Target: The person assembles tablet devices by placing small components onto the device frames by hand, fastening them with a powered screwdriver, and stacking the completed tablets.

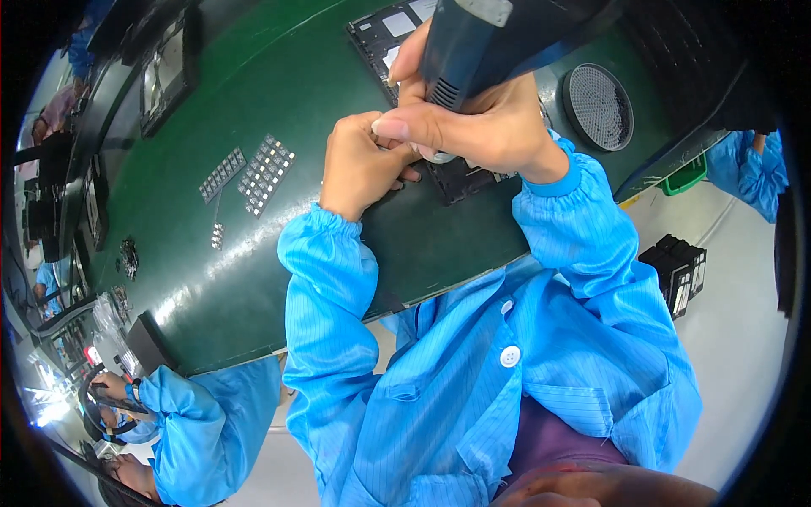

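Note:
My right hand (pixel 486 127) is closed around a dark electric screwdriver (pixel 456 55) with vent slots in its side. The tool's tip is hidden behind my fingers. Close beside it, my left hand (pixel 363 160) has its fingers curled in near the right thumb; whatever they pinch is out of sight. Under both hands lies a flat black device housing (pixel 372 38) with pale rectangular parts inside. My hands and the tool cover most of it.
On the green table (pixel 279 84), strips of small dark parts (pixel 266 175) lie to the left. A round tray with a dotted grid (pixel 598 107) stands at the right. A co-worker in a blue sleeve (pixel 203 422) sits at the lower left. Black boxes (pixel 676 270) are on the floor.

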### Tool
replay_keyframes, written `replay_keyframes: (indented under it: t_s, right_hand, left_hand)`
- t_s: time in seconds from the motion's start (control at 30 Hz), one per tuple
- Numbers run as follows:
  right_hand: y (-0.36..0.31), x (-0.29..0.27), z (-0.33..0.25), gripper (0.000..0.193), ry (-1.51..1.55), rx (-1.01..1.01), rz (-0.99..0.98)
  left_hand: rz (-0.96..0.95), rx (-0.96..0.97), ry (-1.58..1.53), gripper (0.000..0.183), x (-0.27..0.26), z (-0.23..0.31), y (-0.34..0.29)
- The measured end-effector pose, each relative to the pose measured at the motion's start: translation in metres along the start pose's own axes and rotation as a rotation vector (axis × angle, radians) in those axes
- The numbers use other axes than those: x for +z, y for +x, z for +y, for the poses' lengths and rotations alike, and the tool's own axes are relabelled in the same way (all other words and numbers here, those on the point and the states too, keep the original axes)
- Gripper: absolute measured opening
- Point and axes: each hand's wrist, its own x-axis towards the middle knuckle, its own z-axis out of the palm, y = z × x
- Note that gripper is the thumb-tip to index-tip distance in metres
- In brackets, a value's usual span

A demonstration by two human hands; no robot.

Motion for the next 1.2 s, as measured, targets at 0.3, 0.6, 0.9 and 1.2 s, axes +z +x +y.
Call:
replay_keyframes:
  t_s: [0.3,0.6,0.9,1.2]
  right_hand:
    - [-0.004,0.002,-0.007,0.033,0.001,0.117,-0.021]
    - [-0.007,0.013,-0.007,0.033,-0.129,-0.140,-0.166]
    - [-0.011,0.005,-0.017,0.034,0.008,0.010,-0.100]
    - [-0.007,-0.070,-0.045,0.063,0.047,-0.097,0.056]
  left_hand:
    - [0.035,0.015,0.013,0.008,0.000,-0.005,0.002]
    - [0.030,0.453,0.181,0.006,-0.008,-0.036,0.006]
    - [0.645,0.288,0.602,0.025,-0.097,-0.053,-0.055]
    - [0.596,0.110,0.681,0.043,-0.129,-0.065,-0.061]
